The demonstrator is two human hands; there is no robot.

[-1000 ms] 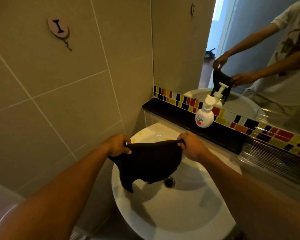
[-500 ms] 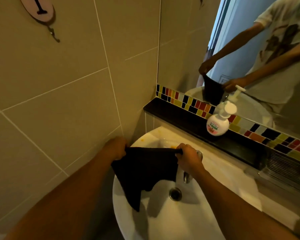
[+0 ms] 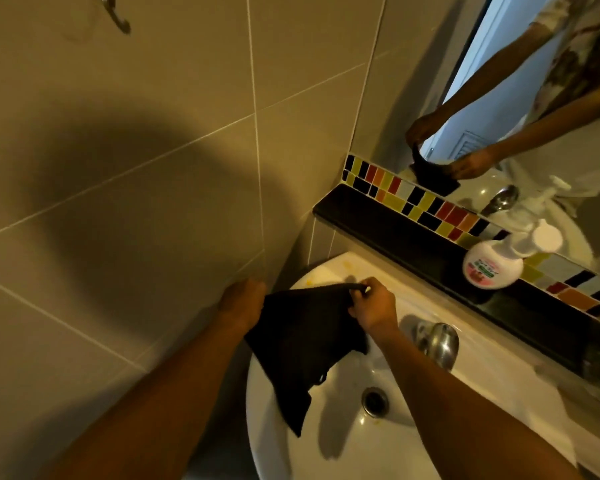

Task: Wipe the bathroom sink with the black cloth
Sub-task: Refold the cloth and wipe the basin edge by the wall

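The black cloth (image 3: 300,344) hangs spread between both hands over the left part of the white sink (image 3: 347,441). My left hand (image 3: 243,303) pinches its left top corner by the sink's left rim. My right hand (image 3: 373,306) grips the right top corner, just left of the chrome tap (image 3: 439,344). The cloth's lower tip dangles into the bowl, left of the drain (image 3: 374,400). Yellowish stains show on the sink's back rim.
A black ledge (image 3: 395,237) runs behind the sink, carrying a white pump soap bottle (image 3: 496,265). Above it are a coloured mosaic strip (image 3: 430,206) and a mirror (image 3: 534,98). A tiled wall (image 3: 136,168) stands close on the left, with a metal hook (image 3: 118,19) high up.
The view has tilted down and to the left. My hands have come closer together, so the cloth hangs narrower and longer into the bowl. Both hands keep their hold.
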